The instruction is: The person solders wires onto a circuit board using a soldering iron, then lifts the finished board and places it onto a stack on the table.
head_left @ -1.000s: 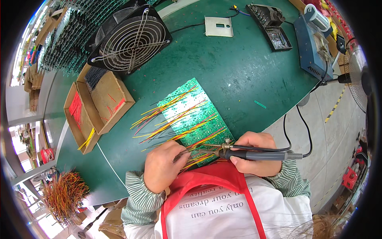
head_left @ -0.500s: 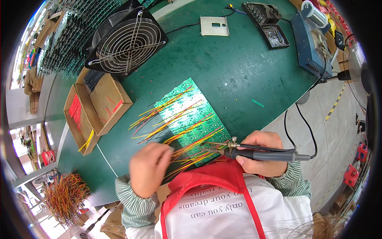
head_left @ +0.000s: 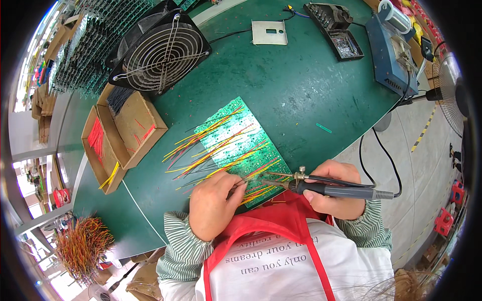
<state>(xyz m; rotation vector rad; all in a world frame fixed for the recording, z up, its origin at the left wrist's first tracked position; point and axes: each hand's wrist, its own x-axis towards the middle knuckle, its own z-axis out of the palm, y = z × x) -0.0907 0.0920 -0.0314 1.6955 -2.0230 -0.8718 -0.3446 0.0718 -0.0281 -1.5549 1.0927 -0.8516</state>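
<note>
A green circuit board (head_left: 233,108) lies slantwise on the bench, with rows of red, yellow and black wires (head_left: 203,138) fanning out to its left. My left hand (head_left: 213,205) is over the board's near left edge, thumb and fingers pinched on a thin wire whose colour I cannot make out. My right hand (head_left: 341,190) is closed around a grey soldering iron (head_left: 334,190) with a metal feed tube clamped on top. The iron's tip is low over the near part of the board, close to the left fingertips.
A cardboard box (head_left: 145,148) holds sorted wires on the left, below a black framed fan (head_left: 165,62). Farther off are a white plate (head_left: 269,32), a black tray (head_left: 346,46) and a blue unit with a solder spool (head_left: 389,60). The iron's cable (head_left: 396,170) loops off right.
My left hand has moved right and onto the board's near edge, its fingers now pinched at the wires. The soldering iron has shifted slightly to the right.
</note>
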